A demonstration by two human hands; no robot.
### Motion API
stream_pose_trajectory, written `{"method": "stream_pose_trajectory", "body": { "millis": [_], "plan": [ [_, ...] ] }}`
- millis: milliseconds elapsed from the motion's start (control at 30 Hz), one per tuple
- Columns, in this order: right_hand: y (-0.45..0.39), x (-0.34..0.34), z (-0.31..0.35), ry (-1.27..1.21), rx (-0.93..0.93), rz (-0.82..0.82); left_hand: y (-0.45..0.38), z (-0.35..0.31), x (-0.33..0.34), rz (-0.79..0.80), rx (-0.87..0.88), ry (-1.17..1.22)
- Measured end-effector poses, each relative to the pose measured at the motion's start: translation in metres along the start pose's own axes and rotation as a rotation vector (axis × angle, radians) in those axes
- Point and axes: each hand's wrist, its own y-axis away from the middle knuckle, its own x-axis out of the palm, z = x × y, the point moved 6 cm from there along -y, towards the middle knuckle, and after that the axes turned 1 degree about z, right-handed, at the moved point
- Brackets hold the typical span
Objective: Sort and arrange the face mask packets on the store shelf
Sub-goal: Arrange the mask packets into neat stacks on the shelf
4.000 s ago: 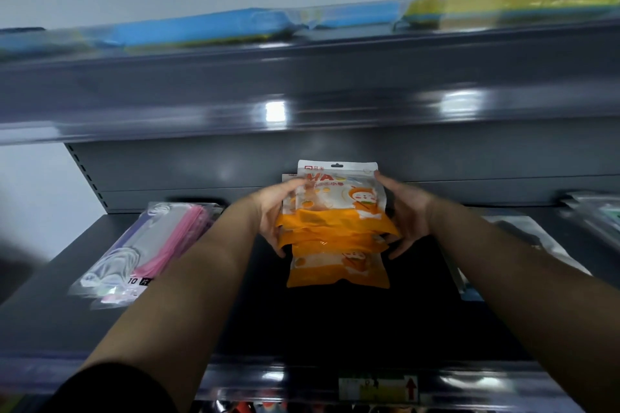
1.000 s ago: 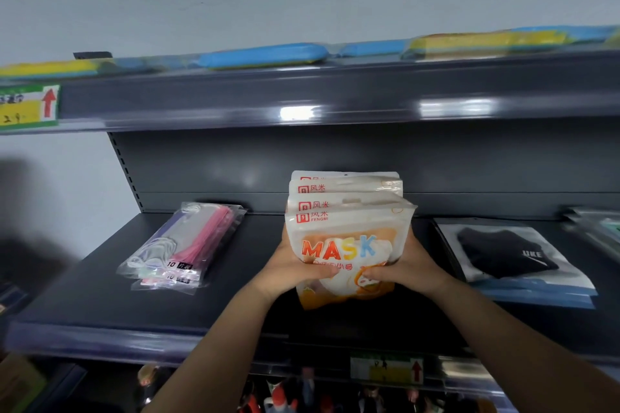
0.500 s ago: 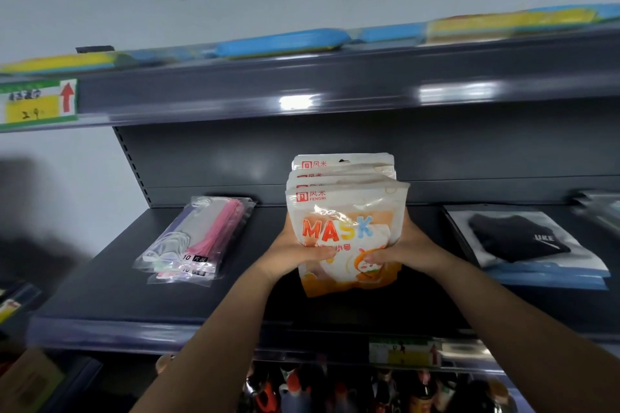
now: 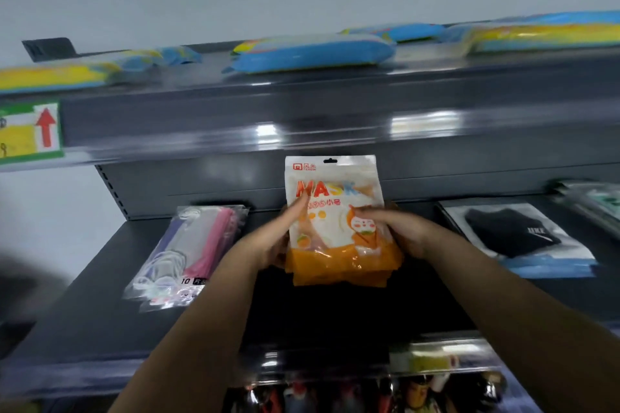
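Orange mask packets (image 4: 339,231): I see a small stack of them, the front one reading "MASK", held between both hands over the middle of the dark shelf (image 4: 100,305). The lower orange edges of the packets behind show fanned out below the front one.
Long axis: it runs up and away from me, hang-hole end toward the back panel, orange end toward the shelf's front lip.
Left hand (image 4: 268,238): its grip is on the stack's left edge, fingers stretched fairly straight up across the front face, reaching the printed letters.
Right hand (image 4: 399,228): its grip covers the right edge, fingers curled over the front of the packet near the cartoon face; it looks clamped on the stack.
Key relation: the stack lies directly between the two grips, neither hand clearly nearer. I judge the next move is to lay or stand it down, squared, straight ahead of the grips.
Risk: the packets are slick film, so the ones behind could slide further out of line.
Left of the grips: a clear bag of pink and white masks (image 4: 188,251), lying flat, well apart from the stack.
Right of the grips: a black mask packet (image 4: 513,235), flat on the shelf.
Above the grips: blue and yellow packs (image 4: 312,54) on the upper shelf, blurred.
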Motion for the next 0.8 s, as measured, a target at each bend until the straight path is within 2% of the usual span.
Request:
{"method": "stream_pose_trajectory", "body": {
  "millis": [167,267,333,400,467,500,600,700,800],
  "plan": [
    [-0.009,0.004,0.003,-0.047,0.054,-0.149,-0.014,0.014,0.005,-0.014,-0.066,0.144],
    [-0.005,-0.005,0.019,0.137,-0.125,-0.408,-0.016,0.010,0.002,-0.072,-0.082,0.182],
    [0.013,0.004,0.037,0.527,-0.382,-0.482,-0.019,0.007,0.003,-0.096,-0.040,0.213],
    [0.029,0.033,0.042,1.093,-0.547,-0.407,-0.020,0.005,0.003,-0.130,-0.006,0.239],
    [0.027,0.050,0.032,1.496,-0.496,-0.311,-0.017,0.000,0.001,-0.188,0.069,0.248],
    [0.022,0.051,0.029,1.575,-0.450,-0.300,-0.018,-0.002,0.000,-0.214,0.118,0.250],
    [0.004,0.049,0.027,1.615,-0.381,-0.317,-0.012,-0.008,-0.002,-0.264,0.235,0.225],
    [-0.004,0.052,0.026,1.616,-0.378,-0.311,-0.010,-0.006,0.002,-0.243,0.324,0.130],
    [0.007,0.050,0.029,1.541,-0.520,-0.375,-0.008,-0.004,0.004,-0.228,0.381,0.151]
  ]
}}
